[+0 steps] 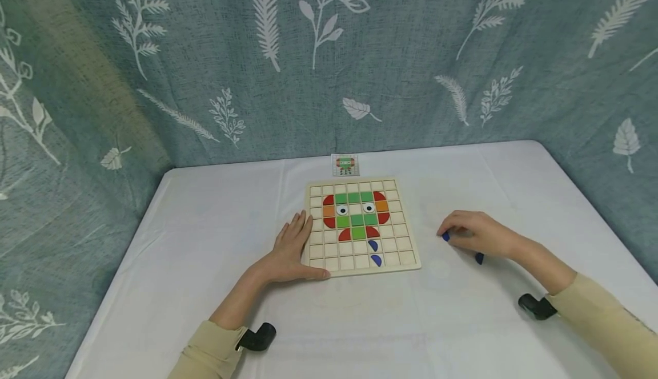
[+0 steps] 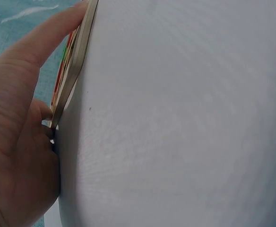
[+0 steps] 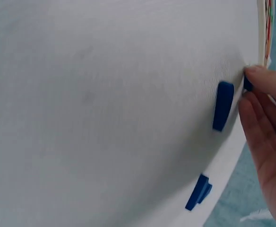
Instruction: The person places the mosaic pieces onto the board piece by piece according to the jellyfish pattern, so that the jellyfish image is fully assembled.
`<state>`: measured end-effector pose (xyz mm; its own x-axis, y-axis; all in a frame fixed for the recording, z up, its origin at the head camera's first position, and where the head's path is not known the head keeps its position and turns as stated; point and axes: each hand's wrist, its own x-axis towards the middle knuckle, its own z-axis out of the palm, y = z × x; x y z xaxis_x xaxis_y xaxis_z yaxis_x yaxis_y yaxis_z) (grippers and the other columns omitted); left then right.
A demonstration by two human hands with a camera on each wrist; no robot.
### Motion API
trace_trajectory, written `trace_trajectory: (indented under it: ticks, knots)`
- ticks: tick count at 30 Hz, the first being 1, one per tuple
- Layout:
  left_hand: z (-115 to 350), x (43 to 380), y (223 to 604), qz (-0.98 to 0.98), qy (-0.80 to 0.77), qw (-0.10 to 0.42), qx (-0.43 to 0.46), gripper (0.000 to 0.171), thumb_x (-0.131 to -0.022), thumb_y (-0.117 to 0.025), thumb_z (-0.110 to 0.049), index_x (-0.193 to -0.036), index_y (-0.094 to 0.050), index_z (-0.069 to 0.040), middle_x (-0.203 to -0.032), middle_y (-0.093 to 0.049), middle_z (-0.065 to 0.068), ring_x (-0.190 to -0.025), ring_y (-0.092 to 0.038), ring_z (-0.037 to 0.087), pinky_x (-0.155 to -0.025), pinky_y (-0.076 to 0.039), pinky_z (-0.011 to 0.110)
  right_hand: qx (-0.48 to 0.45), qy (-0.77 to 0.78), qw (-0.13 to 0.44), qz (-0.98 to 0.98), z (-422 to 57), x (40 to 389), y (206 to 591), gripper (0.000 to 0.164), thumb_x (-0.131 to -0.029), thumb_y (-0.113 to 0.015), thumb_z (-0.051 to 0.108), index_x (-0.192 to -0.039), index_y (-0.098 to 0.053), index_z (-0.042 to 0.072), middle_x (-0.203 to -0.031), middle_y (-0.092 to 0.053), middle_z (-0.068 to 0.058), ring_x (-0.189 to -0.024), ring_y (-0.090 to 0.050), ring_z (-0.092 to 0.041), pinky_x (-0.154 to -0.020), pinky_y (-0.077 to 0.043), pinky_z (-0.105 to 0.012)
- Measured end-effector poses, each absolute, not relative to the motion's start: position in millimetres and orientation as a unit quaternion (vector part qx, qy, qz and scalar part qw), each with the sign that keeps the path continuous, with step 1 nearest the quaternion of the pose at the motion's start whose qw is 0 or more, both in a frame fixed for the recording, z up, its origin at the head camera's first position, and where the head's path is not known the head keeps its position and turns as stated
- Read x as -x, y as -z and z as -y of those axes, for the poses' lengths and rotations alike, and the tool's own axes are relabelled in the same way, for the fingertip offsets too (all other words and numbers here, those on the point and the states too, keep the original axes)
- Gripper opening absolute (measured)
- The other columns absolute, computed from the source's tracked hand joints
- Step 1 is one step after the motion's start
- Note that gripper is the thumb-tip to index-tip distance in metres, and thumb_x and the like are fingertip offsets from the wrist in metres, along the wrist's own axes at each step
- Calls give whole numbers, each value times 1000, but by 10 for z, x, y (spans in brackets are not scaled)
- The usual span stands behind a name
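A wooden grid board (image 1: 406, 256) lies mid-table and carries a figure of red, green and orange tiles. Two blue pieces (image 1: 374, 252) lie in its lower rows. My left hand (image 1: 297, 245) rests flat on the board's left edge, with the thumb along the front rim. The left wrist view shows that hand (image 2: 15, 123) against the board's side (image 2: 76, 61). To the right of the board, my right hand (image 1: 465, 232) arches over the table and its fingertips pinch a small blue piece (image 1: 445, 236). Two more blue pieces (image 3: 222, 106) (image 3: 198, 192) lie under that hand (image 3: 265, 123).
A small pattern card (image 1: 345, 165) lies beyond the board's far edge. A white cloth covers the table (image 1: 205, 242). A blue leaf-print curtain (image 1: 329, 53) encloses the back and sides. One loose blue piece (image 1: 479, 258) sits by my right wrist.
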<state>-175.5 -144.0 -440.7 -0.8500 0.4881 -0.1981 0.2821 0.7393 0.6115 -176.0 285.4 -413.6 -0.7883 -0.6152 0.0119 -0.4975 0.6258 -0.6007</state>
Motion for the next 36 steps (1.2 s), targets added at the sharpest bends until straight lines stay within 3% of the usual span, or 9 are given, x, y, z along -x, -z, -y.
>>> trace_trajectory:
  ticks: [7,10,18,26,36]
  knots:
    - [1440,1753,4395,-915,-295,177,-212,128,-69,-81,-56,-156,-3,-1,-162,6,14,-148,11,26,-118,5,46,267,262,43,-926,-2705,1781,4203,19,-88,-73,12,-106,-69,6,-78,-58,11,-68,-51,-4,-61,-48,-24]
    - [1435,1750,4389,-915,-292,179,-211,128,-70,-80,-56,-156,-3,-1,-162,7,14,-148,11,26,-118,5,46,249,256,40,-933,-2688,1779,4203,20,-90,-72,14,-108,-68,6,-75,-56,12,-65,-50,-4,-59,-47,-24]
    - [1431,1754,4401,-915,-294,177,-213,127,-70,-81,-55,-155,-4,0,-162,6,15,-148,10,27,-118,4,47,276,307,81,-907,-2833,1761,4174,35,-86,-75,7,-120,-67,11,-111,-65,2,-97,-59,-15,-77,-52,-28]
    - [1440,1759,4397,-914,-293,178,-217,127,-71,-80,-55,-155,-3,0,-162,7,16,-148,11,28,-117,5,47,274,334,56,-900,-2662,1776,4245,31,-83,-78,6,-112,-70,9,-99,-67,5,-86,-58,-7,-74,-53,-27]
    - [1445,1764,4386,-914,-293,184,-214,127,-71,-80,-56,-155,-2,-1,-162,7,15,-148,11,27,-117,5,47,300,367,70,-878,-1592,1731,4180,34,-84,-79,16,-115,-68,7,-102,-68,0,-92,-61,-14,-77,-54,-28]
